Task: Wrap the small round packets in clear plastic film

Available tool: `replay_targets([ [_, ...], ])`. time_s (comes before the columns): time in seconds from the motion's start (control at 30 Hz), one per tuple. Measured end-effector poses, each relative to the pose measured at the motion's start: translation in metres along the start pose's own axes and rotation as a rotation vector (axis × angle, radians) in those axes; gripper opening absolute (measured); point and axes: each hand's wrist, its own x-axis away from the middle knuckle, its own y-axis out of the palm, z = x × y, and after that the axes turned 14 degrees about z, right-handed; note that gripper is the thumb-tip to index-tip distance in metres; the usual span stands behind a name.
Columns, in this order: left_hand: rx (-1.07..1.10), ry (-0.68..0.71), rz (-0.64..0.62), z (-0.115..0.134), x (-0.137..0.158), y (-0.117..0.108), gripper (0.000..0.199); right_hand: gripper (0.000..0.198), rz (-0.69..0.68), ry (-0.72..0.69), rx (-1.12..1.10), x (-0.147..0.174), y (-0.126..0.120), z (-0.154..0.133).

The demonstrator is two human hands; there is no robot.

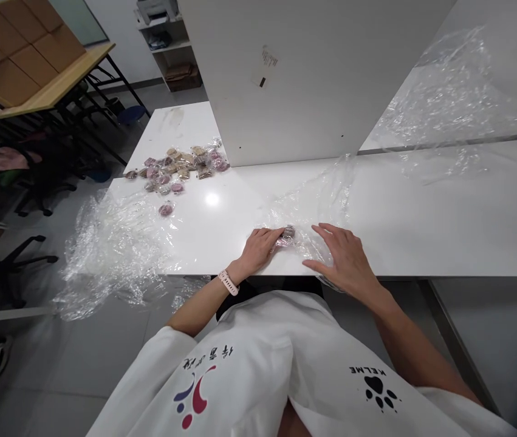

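My left hand (259, 250), with a pale band (228, 283) on its wrist, presses its closed fingers on a small pink-and-brown piece in clear wrap (287, 235) near the table's front edge. What exactly the piece is I cannot make out. To the right, my right hand (342, 258) is open, thumb and fingers apart, beside a loose clear plastic sheet (317, 203) that spreads from the wrapped piece toward the upright panel. Whether the fingertips touch the film is unclear.
Several small wrapped pink, tan and brown pieces (178, 164) lie at the table's far left. Crumpled clear film (116, 249) hangs over the left edge. A white upright panel (304, 91) stands behind the hands. More film (458, 91) lies at the back right.
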Motion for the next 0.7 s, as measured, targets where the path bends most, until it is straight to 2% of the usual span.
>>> replay_targets([
  [0.1,0.035,-0.041,-0.069,0.002,-0.018,-0.014,0.033,0.057,0.055,-0.211,0.065,0.019,0.002,-0.009],
  [0.17,0.087,-0.09,-0.14,0.004,-0.033,-0.025,0.034,0.042,0.058,-0.184,0.031,0.023,0.015,-0.005],
  [0.23,0.163,-0.168,-0.225,0.0,-0.05,-0.034,0.036,0.036,0.082,-0.023,-0.073,0.018,0.028,0.008],
  [0.33,0.297,-0.326,-0.35,-0.017,-0.077,-0.04,0.034,0.033,0.113,0.301,-0.222,-0.002,0.037,0.041],
  [0.43,0.303,-0.457,-0.398,-0.036,-0.096,-0.038,0.03,0.032,0.141,0.505,-0.108,-0.029,0.029,0.07],
  [0.47,0.246,-0.477,-0.362,-0.039,-0.098,-0.036,0.03,0.032,0.172,0.507,-0.011,-0.037,0.024,0.076],
  [0.53,0.07,-0.441,-0.175,-0.036,-0.094,-0.033,0.026,0.033,0.31,0.42,0.21,-0.046,0.013,0.076],
  [0.6,-0.067,-0.304,0.041,-0.024,-0.078,-0.029,0.02,0.036,0.469,0.272,0.335,-0.047,0.008,0.063],
  [0.63,-0.092,-0.214,0.111,-0.017,-0.068,-0.026,0.02,0.037,0.503,0.189,0.325,-0.044,0.009,0.053],
  [0.7,-0.067,-0.047,0.14,-0.005,-0.045,-0.019,0.024,0.039,0.403,0.023,0.196,-0.037,0.02,0.034],
])
